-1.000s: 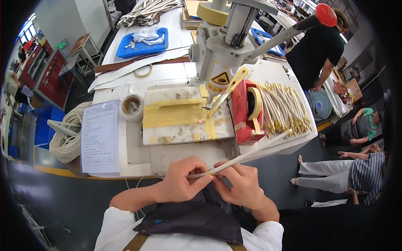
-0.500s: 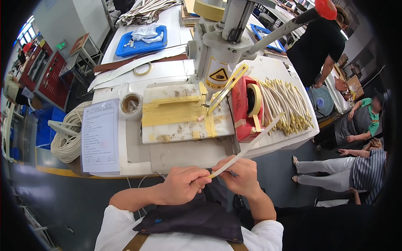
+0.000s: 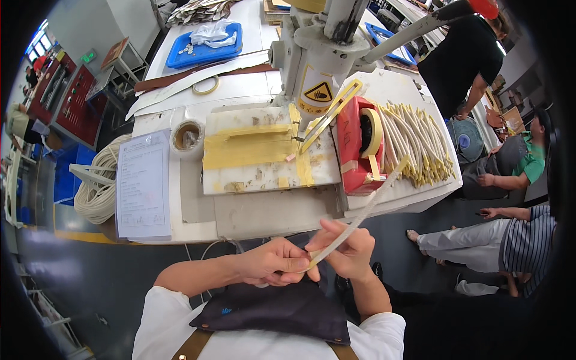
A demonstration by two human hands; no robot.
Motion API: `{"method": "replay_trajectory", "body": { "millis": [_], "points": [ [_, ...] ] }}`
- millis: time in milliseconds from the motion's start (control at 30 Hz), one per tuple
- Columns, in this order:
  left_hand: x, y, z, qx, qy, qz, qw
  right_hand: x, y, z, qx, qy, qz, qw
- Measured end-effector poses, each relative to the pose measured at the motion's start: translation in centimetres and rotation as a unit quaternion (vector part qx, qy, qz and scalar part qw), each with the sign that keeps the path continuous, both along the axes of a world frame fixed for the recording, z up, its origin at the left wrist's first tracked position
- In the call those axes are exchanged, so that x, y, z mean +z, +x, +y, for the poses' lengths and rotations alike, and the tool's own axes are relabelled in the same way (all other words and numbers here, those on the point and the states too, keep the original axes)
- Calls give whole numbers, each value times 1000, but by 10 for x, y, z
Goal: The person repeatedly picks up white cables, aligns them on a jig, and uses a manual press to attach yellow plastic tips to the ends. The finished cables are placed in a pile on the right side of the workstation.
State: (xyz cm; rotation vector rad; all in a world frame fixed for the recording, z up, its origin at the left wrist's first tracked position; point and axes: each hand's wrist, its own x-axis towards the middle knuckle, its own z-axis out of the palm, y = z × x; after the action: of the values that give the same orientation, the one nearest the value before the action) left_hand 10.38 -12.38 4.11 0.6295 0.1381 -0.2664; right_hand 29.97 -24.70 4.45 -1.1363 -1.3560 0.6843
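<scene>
A white cord piece [image 3: 365, 213] with yellow tape on its ends slants up and right from my hands in front of the table. My left hand [image 3: 273, 262] is closed, pinching the near taped end between thumb and fingers. Against the cord just above that end is my right hand [image 3: 348, 249], its thumb side on the cord and its fingers curled, their tips smeared by motion. Past the cord's far end stands a red tape dispenser [image 3: 355, 150] with a roll of yellow tape. Several similar cords [image 3: 414, 144] with yellow tips lie in a pile beside it.
A grey hand press [image 3: 324, 60] with a long lever stands over a white board [image 3: 240, 180] patched with yellow tape. A printed sheet [image 3: 143, 186], a coil of cord [image 3: 99, 186], and a blue tray [image 3: 204, 47] are to the left. Other people are at the right.
My right hand's fingers have shifted and partly loosened around the cord. Both hands have dropped slightly, and my left hand still pinches the taped end. The view has shifted a little.
</scene>
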Motion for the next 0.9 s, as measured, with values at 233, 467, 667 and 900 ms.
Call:
{"method": "replay_trajectory", "body": {
  "millis": [233,467,667,900],
  "points": [
    [21,-6,-13,262,673,-123,680,5,0,2,-53,-104,106,988],
    [8,-7,-2,343,861,-206,315,14,-21,-10,41,-106,290,950],
    [13,-12,-3,309,872,-195,326,14,-23,-9,-33,-169,193,966],
    [12,-9,-6,284,780,-152,536,22,-8,4,-47,-89,-82,992]
  ]
}}
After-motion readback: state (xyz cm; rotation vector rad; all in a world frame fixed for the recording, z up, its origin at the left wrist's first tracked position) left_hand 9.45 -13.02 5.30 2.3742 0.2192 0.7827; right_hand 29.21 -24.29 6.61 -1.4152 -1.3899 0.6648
